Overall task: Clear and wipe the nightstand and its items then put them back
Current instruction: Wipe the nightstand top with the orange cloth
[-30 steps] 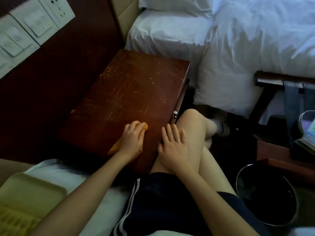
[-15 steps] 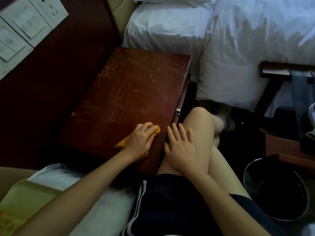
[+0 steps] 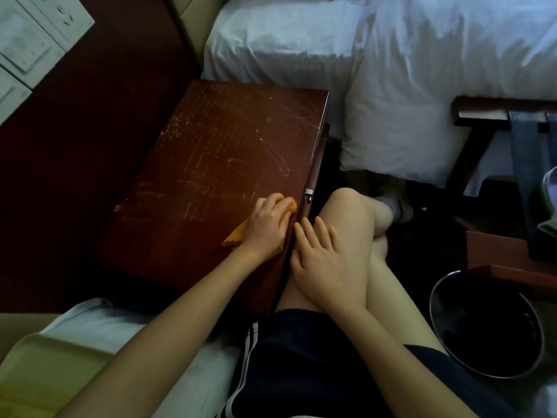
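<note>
The dark red-brown nightstand point(image 3: 211, 164) has a scratched, bare top. My left hand point(image 3: 268, 226) grips a bunched orange cloth point(image 3: 236, 238) against the top, close to the near right edge; a bit of cloth shows past the fingertips. My right hand point(image 3: 322, 260) lies flat on my bare thigh just beside the nightstand's edge, fingers straight and holding nothing. No nightstand items are in view on the top.
A white bed point(image 3: 376, 55) stands beyond the nightstand. Wall switches point(image 3: 33, 46) are at the upper left. A black waste bin point(image 3: 485, 324) sits on the floor at the right, below a wooden rack point(image 3: 497, 116). A yellow-green object point(image 3: 45, 375) lies at the lower left.
My left hand has slid the cloth rightward across the top, toward the nightstand's right edge. My right hand has stayed on my thigh.
</note>
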